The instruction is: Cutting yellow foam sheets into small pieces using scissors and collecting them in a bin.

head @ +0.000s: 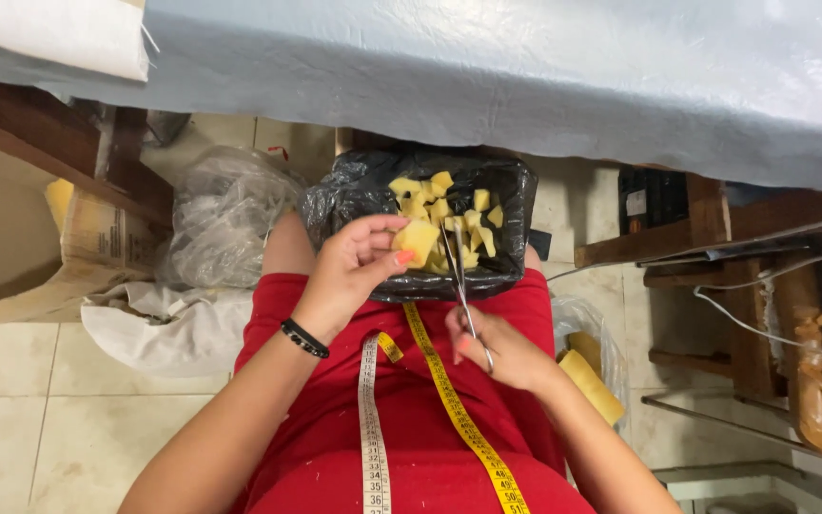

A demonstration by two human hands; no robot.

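My left hand (354, 266) pinches a yellow foam piece (418, 240) over a black bag-lined tray (516, 205) that rests on my lap. The tray holds several yellow foam cubes (449, 214). My right hand (501, 354) grips a pair of metal scissors (459, 271), blades pointing up beside the held piece. A yellow-and-white measuring tape (449, 400) hangs down over my red dress (411, 447).
A table covered in grey-blue cloth (525, 76) spans the top. Clear plastic bags (225, 219) and a cardboard box (97, 238) sit on the tiled floor at left. A bag with yellow foam blocks (592, 381) lies at right, beside wooden furniture and cables (763, 276).
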